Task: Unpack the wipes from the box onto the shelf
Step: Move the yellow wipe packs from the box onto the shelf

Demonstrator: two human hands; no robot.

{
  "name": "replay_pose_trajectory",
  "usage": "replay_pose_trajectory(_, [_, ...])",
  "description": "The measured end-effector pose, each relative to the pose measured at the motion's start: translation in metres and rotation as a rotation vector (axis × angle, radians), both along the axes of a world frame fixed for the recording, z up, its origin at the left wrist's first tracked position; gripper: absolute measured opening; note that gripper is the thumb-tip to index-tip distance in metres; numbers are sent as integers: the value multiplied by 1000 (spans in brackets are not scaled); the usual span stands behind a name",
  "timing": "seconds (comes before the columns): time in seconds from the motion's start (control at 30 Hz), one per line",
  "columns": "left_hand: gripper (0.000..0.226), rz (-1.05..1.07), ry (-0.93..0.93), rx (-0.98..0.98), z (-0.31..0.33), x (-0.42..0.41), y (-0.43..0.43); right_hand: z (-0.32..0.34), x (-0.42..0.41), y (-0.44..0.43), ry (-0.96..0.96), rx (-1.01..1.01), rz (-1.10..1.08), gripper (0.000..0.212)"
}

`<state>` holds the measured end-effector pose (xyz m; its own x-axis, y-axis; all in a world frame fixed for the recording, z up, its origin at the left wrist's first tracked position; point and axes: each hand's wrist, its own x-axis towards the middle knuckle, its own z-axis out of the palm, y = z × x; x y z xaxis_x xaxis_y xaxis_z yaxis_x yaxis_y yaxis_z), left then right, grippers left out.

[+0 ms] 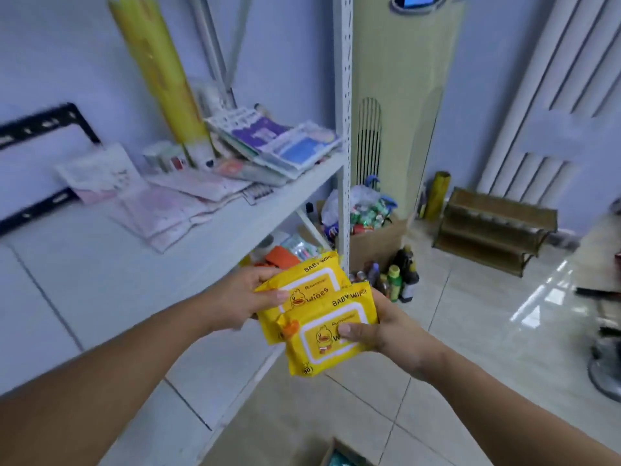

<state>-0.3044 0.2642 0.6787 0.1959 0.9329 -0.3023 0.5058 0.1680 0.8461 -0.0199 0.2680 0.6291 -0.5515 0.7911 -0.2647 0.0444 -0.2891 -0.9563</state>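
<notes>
White metal shelf point(100, 264) holds papers at the back. Just in front of it, left grip point(248, 297) pinches one yellow plastic baby-wipes pack point(311, 280) and right grip point(383, 331) pinches a second pack point(322, 344); the two overlap in mid-air. Neither is shelved yet. Brown cardboard box point(331, 454) waits below.

Bright, bluish, motion-blurred; glare on floor point(537, 297).
</notes>
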Motion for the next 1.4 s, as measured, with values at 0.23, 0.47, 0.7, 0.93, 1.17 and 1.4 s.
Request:
replay_pose_trajectory(0.23, [39,87,148,216,182,-45,-63,156,-54,-15,83,264,101,52])
replay_pose_trajectory(0.47, [30,327,293,298,266,-122,-175,223,-157,-65,203,391,250,53])
replay_pose_trajectory(0.7, [24,507,407,285,281,-207,-296,225,-272,-145,269,423,389,55])
replay_pose_trajectory(0.93, [21,614,501,201,250,-305,-405,196,-394,-223,263,377,551,57])
replay_pose_trajectory(1.17, [28,615,556,55,206,-406,-467,142,-510,-285,235,290,599,67])
replay_pose_trajectory(1.4, [45,530,642,-86,144,-475,-475,78,-574,-317,174,198,580,77])
